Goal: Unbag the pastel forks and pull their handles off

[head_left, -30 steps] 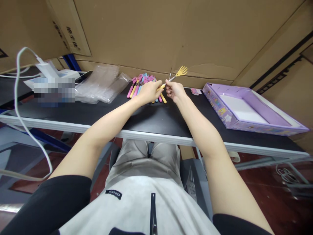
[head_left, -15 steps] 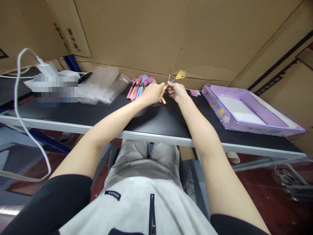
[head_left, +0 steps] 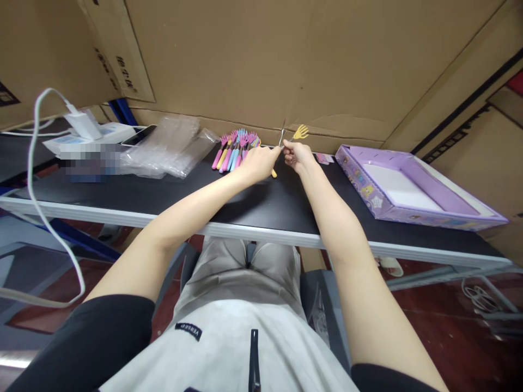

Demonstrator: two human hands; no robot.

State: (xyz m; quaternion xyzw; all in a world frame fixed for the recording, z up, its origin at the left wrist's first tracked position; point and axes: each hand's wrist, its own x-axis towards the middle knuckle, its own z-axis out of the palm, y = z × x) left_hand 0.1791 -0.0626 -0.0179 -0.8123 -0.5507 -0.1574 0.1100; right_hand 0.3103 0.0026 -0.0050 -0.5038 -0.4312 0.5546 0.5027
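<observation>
Both my hands meet over the far middle of the table on a yellow back scratcher (head_left: pixel 301 132) with a hand-shaped head and a thin metal rod. My left hand (head_left: pixel 261 163) is closed at its handle end, which the fingers hide. The fingers of my right hand (head_left: pixel 297 156) pinch the rod just below the yellow head. Left of my left hand lies a bunch of back scratchers (head_left: pixel 235 152) with pink, yellow, blue and purple handles. A yellow handle tip (head_left: pixel 273 173) shows beneath my left hand.
Clear plastic bags (head_left: pixel 167 149) lie to the left, near a white power strip (head_left: pixel 92 139) with a plugged-in charger and cable. On the right stands a purple box tray (head_left: pixel 368 193); small pink cards (head_left: pixel 324 158) lie beside it. A cardboard wall (head_left: pixel 261 65) rises behind the table.
My left hand has shifted slightly right, closer to my right hand, and the yellow handle that showed between them is now covered. The view has tilted a little.
</observation>
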